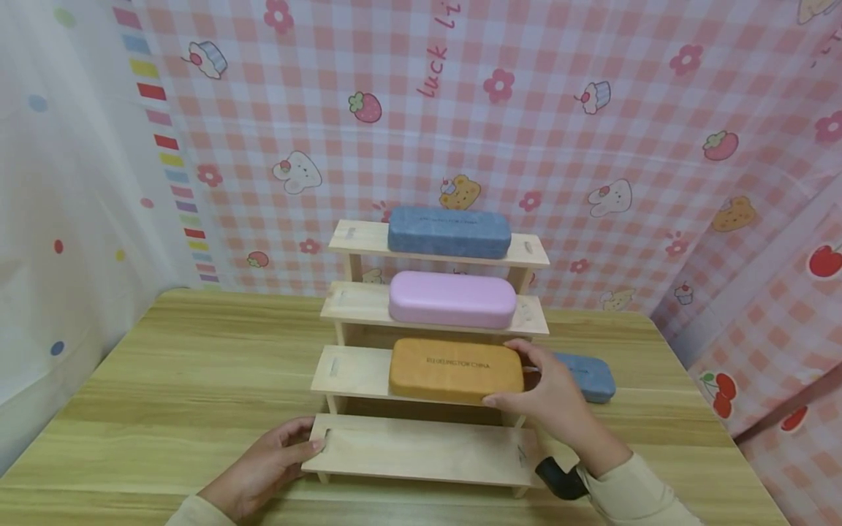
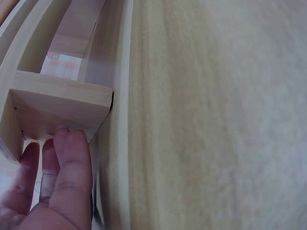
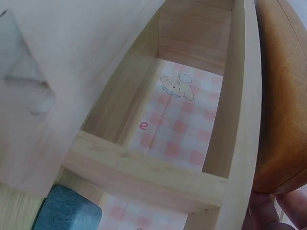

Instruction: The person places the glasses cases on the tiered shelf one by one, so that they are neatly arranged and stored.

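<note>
A four-tiered wooden stand (image 1: 421,447) occupies the middle of the table. My right hand (image 1: 555,398) holds the right end of an orange-brown glasses case (image 1: 457,370), thumb at its front and fingers at the back; the case sits on the second step from the bottom. In the right wrist view, fingertips (image 3: 264,211) touch the end of the brown case (image 3: 283,105). My left hand (image 1: 272,462) grips the left end of the lowest step, thumb on top. The left wrist view has its fingers (image 2: 69,177) against the wood underneath.
A pink case (image 1: 452,299) lies on the third step and a blue case (image 1: 449,232) on the top one. Another blue case (image 1: 594,378) is on the table right of the stand, partly behind my right hand. A patterned cloth (image 1: 408,161) hangs behind the table.
</note>
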### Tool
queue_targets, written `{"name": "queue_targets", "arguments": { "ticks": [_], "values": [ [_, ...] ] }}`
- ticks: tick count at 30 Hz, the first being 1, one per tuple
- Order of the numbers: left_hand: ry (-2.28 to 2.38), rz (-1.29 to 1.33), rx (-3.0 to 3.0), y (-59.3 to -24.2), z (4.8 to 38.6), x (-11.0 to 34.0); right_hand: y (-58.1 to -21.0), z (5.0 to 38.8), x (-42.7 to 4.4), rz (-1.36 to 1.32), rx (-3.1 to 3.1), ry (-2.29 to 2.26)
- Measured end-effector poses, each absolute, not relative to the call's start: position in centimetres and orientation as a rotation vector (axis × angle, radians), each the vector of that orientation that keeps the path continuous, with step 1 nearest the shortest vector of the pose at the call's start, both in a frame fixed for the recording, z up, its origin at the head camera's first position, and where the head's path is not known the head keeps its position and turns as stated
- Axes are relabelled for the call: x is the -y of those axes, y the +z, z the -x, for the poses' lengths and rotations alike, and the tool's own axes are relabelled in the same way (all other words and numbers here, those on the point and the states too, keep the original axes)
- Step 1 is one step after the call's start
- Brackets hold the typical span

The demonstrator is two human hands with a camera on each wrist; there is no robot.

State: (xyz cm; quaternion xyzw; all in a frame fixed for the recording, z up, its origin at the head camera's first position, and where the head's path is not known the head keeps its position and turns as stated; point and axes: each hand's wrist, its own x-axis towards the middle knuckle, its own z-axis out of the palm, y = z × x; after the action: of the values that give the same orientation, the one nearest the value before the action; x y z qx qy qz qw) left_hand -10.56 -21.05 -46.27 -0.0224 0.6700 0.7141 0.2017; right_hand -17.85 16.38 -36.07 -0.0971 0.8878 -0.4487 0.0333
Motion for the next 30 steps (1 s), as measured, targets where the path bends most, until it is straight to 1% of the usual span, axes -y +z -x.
{"name": "queue_targets", "arguments": {
  "ticks": [17,30],
  "values": [
    [1.996,0.053,-1.862,-46.35,10.57,21.1,-35.86,18.36,-16.0,0.247,-2.707,-1.33],
    [1.981,0.058,-1.874,-46.31,10.63,21.11,-35.68,18.25,-16.02,0.305,-2.668,-1.347]
  ]
}}
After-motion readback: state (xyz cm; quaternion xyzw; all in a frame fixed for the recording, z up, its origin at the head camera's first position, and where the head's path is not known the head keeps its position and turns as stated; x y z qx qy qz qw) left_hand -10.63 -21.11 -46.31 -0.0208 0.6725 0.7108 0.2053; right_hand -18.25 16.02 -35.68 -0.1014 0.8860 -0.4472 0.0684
